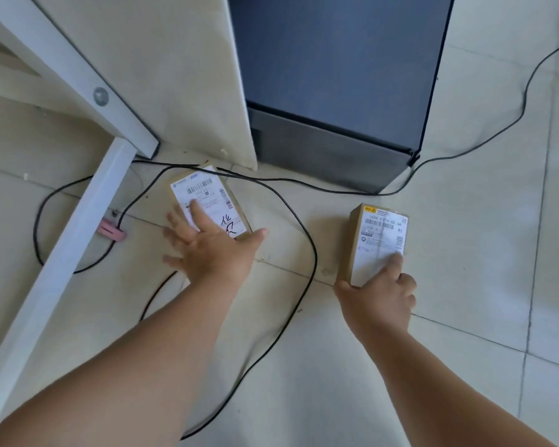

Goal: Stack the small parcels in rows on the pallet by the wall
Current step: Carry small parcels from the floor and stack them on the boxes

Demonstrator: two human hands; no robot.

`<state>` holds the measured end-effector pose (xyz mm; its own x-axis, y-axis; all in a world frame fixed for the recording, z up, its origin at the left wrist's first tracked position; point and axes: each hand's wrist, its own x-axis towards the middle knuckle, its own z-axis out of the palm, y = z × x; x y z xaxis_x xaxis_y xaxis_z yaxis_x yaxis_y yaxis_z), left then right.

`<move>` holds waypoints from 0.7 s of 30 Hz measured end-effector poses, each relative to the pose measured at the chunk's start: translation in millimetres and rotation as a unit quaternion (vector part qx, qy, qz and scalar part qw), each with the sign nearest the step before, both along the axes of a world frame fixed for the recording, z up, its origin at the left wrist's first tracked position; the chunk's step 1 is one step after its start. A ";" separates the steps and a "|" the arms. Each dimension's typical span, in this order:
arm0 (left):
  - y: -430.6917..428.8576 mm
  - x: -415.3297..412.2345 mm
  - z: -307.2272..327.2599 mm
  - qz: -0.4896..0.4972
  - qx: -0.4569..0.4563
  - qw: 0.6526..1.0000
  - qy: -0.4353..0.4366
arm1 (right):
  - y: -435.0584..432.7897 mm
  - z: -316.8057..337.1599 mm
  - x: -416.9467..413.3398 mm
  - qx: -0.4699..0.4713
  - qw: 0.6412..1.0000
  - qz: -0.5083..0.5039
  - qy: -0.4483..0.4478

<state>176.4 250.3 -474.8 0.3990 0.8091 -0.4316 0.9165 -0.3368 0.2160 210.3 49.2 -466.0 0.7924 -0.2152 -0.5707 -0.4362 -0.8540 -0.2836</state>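
Two small brown cardboard parcels with white shipping labels lie on the tiled floor. The left parcel (207, 198) sits near the base of a wall corner, and my left hand (210, 243) lies flat on its near end with fingers spread and straight. The right parcel (376, 240) is about an arm's width to the right. My right hand (381, 291) grips its near end, thumb on the left side and fingers curled over the label. No pallet is in view.
A black cable (304, 240) loops across the floor around the left parcel and between my arms. A white table frame leg (62, 246) slants down the left side. A dark upright cabinet (333, 91) stands behind, beside a white wall corner (188, 79). A pink object (110, 232) lies by the leg.
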 end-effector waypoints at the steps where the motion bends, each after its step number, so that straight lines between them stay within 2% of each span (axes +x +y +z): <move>1: 0.8 4.3 1.0 0.070 -0.047 0.996 -0.006 | 2.5 1.6 -1.5 0.008 1.000 0.003 -0.001; 2: 2.0 7.0 0.5 0.118 -0.079 0.990 -0.025 | 4.8 3.9 -2.3 0.016 1.000 0.007 -0.002; 4: 1.4 6.5 5.3 0.152 -0.097 0.982 -0.051 | 7.3 12.5 -3.1 0.030 0.999 0.011 0.000; 9: -21.8 -27.2 63.6 0.118 -0.090 0.988 -0.051 | 1.3 82.2 -10.6 0.048 0.999 0.017 0.001; 14: -58.8 -54.7 187.5 0.015 -0.108 0.994 0.005 | -16.5 201.5 -22.6 0.059 0.997 0.042 0.019; 21: -84.7 -51.3 381.5 -0.095 -0.096 0.987 0.084 | -37.3 385.8 -38.3 0.074 0.995 0.063 0.021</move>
